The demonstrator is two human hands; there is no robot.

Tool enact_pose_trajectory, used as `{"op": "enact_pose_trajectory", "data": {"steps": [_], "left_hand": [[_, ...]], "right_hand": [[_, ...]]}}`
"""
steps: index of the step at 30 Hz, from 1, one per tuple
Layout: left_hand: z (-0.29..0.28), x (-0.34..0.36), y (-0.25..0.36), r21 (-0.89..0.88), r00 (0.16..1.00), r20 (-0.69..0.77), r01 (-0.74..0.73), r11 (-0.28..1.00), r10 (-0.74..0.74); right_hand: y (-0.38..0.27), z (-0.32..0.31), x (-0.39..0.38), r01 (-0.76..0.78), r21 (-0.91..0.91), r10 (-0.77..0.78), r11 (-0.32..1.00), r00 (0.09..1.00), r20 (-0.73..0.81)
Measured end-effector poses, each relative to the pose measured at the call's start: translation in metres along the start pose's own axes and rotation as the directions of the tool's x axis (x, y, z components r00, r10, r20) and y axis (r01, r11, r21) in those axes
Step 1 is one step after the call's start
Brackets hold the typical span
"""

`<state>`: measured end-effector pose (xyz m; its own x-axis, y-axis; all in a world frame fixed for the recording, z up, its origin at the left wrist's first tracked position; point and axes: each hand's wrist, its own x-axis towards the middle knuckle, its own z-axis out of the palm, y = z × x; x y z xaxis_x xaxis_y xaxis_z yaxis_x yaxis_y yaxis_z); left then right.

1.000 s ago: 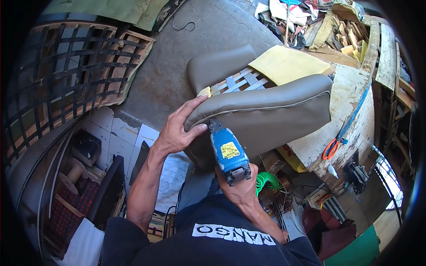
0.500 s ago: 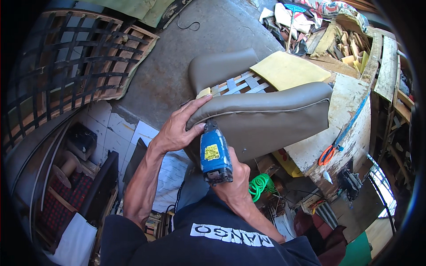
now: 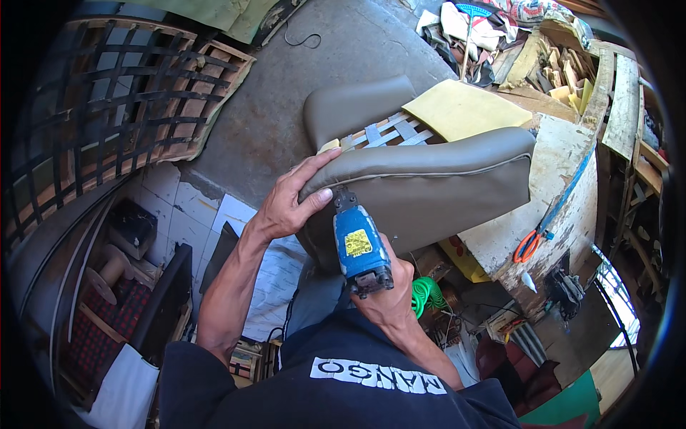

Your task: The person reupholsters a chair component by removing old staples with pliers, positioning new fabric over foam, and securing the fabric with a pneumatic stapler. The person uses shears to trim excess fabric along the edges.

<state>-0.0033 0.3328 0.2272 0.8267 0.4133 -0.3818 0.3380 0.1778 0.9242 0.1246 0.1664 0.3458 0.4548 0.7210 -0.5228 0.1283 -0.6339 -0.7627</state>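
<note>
My right hand (image 3: 391, 292) is wrapped round a blue pneumatic staple gun (image 3: 357, 243) with a yellow label. The gun's nose meets the side of the armrest just under the piped seam. Grey-brown leatherette covers this armrest (image 3: 436, 161) of a chair frame. My left hand (image 3: 289, 204) clasps the armrest's front end, fingers over the top and thumb on the side, close to the gun's nose. Beyond it are woven grey webbing straps (image 3: 386, 132), a yellow foam sheet (image 3: 464, 111) and the second armrest (image 3: 350, 107). The staple gun hides most of my right fingers.
A worn table (image 3: 564, 186) on the right bears orange-handled scissors (image 3: 527, 247). A green coiled air hose (image 3: 426, 294) hangs by my right wrist. A wooden frame with black webbing (image 3: 136, 93) stands at the left. Wood scraps (image 3: 561, 71) are piled at the far right.
The staple gun and my right hand have shifted slightly to the right along the seam. My left hand keeps its hold, its thumb now a little higher.
</note>
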Motion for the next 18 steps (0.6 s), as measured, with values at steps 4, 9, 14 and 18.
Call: {"op": "enact_pose_trajectory", "data": {"steps": [4,9,14,18], "left_hand": [[-0.003,-0.001,0.002,-0.012,1.000,0.003,-0.006,1.000,0.006],[-0.012,0.003,0.003,-0.021,0.996,0.083,-0.013,1.000,0.015],[-0.016,0.004,0.000,-0.030,0.996,0.088,-0.015,0.999,0.018],[-0.019,0.005,-0.002,-0.058,0.995,0.096,-0.014,0.998,0.020]], "right_hand": [[-0.001,0.002,0.002,0.020,-0.035,-0.019,0.999,1.000,0.025],[-0.003,0.006,0.005,0.022,-0.066,-0.020,0.998,0.999,0.030],[-0.007,0.007,0.007,0.048,-0.073,-0.045,0.996,0.998,0.031],[-0.009,0.009,0.009,0.025,-0.098,-0.020,0.995,0.998,0.053]]}}
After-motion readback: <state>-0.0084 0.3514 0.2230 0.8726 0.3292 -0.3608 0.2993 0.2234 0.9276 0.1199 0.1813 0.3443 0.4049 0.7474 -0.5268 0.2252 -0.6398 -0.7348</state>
